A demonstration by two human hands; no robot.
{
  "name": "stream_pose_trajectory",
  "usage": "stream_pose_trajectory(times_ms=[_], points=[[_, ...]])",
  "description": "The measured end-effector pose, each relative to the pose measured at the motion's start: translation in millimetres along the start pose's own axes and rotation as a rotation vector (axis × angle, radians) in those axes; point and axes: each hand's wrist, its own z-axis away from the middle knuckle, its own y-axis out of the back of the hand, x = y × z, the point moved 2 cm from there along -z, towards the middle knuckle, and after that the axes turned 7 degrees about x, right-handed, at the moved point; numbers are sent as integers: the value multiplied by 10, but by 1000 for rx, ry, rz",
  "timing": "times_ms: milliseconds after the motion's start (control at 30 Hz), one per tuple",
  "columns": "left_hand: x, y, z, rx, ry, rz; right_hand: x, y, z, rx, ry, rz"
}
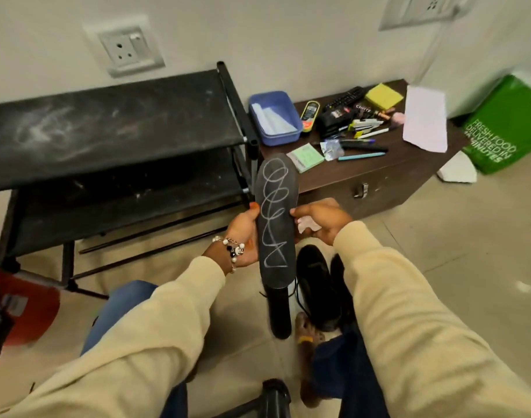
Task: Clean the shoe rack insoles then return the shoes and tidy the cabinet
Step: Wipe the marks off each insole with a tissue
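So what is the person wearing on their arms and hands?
Both arms have long, loose sleeves in a pale cream-beige cloth, the left sleeve and the right sleeve alike, reaching to the wrists. The left hand has a bracelet at its wrist, made of white pearl-like beads with black and white charms dangling. The right hand is bare, with no gloves; I see no rings on the fingers.

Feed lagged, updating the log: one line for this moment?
left hand: holds chalk-scribbled insole | right hand: on its edge | shoe rack: dusty, no shoes | black shoes: on floor
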Motion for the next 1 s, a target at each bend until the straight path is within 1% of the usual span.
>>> stream_pose_trajectory(times_ms=[100,133,267,400,533,633,700,767,800,900,933,1000], points=[[121,-225,-25,-157,-17,49,-210,123,-1,44,25,-104],[131,-258,-77,-188,-27,74,-253,145,-26,61,28,-141],[153,-297,-361,-241,-35,101,-251,193,-199,122,1,-284],[205,-395,-700,-216,-23,98,-240,163,-458,165,-1,-405],[328,-563,-908,-166,-99,221,-401,155,-643,238,29,-533],[458,-568,-1020,-148,-182,266,-445,111,-656,161,54,-585],[533,-552,-1053,-128,-222,254,-456,93,-621,102,112,-588],[595,-526,-1072,-117,-237,255,-466,91,-594,64,213,-517],[614,-501,-1081,-100,-237,265,-463,93,-575,45,286,-433],[632,-455,-1117,-50,-217,283,-426,88,-465,-20,576,-50],[631,-455,-1133,-42,-220,269,-407,71,-421,-38,650,79],[631,-465,-1164,-39,-234,255,-373,25,-365,-25,743,322]])
